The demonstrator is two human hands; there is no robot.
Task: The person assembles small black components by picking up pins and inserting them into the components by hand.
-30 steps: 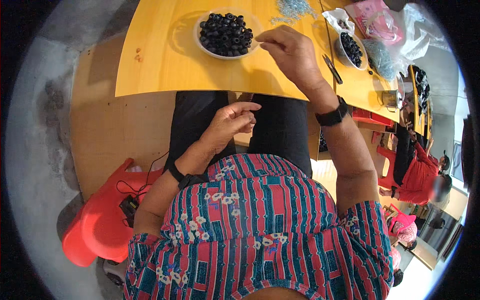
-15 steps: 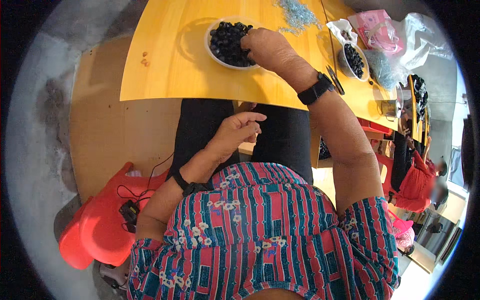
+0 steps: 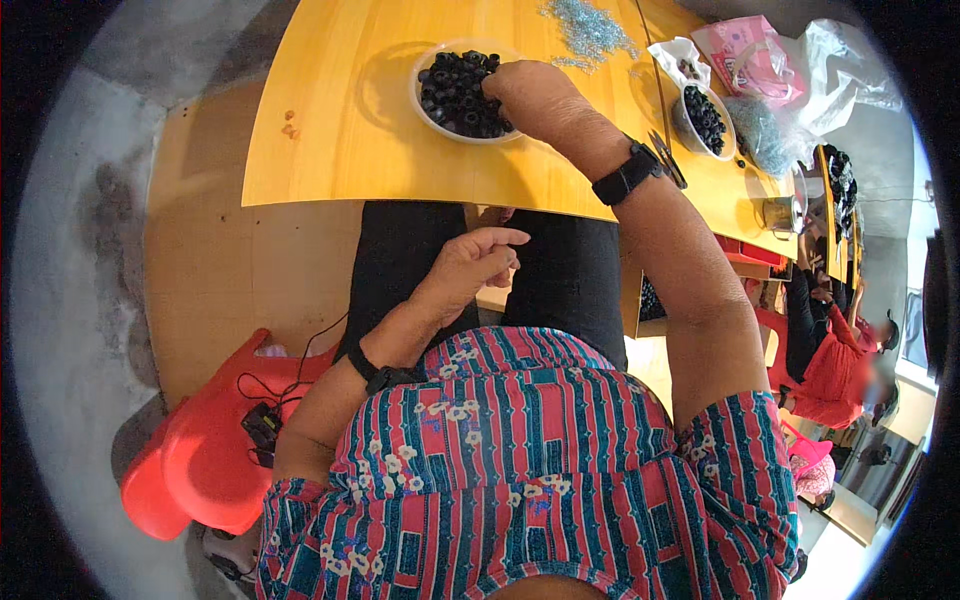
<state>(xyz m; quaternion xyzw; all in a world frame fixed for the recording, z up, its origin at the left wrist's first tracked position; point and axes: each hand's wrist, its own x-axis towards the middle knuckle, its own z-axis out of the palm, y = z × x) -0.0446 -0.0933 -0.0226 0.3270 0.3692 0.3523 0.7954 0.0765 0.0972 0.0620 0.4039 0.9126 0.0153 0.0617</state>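
Observation:
A round, pale plastic bowl stands on the yellow table, full of small black ring-like parts. My right hand reaches over the bowl's right side, its fingers bent down together at the black parts. Its fingertips are hidden, so I cannot make out what they hold. Below the table edge, over my lap, is my left hand. Its index finger points right, apart from the thumb, and the others are partly curled. Nothing shows in it.
Small clear bluish pieces lie scattered behind my right hand. To the right are dark scissors, a second bowl of black parts and plastic bags. A red chair stands at left; a person in red sits at far right.
My right hand stays at the bowl's right side with barely any shift. A few black parts near its fingers lie differently. My left hand keeps its pose.

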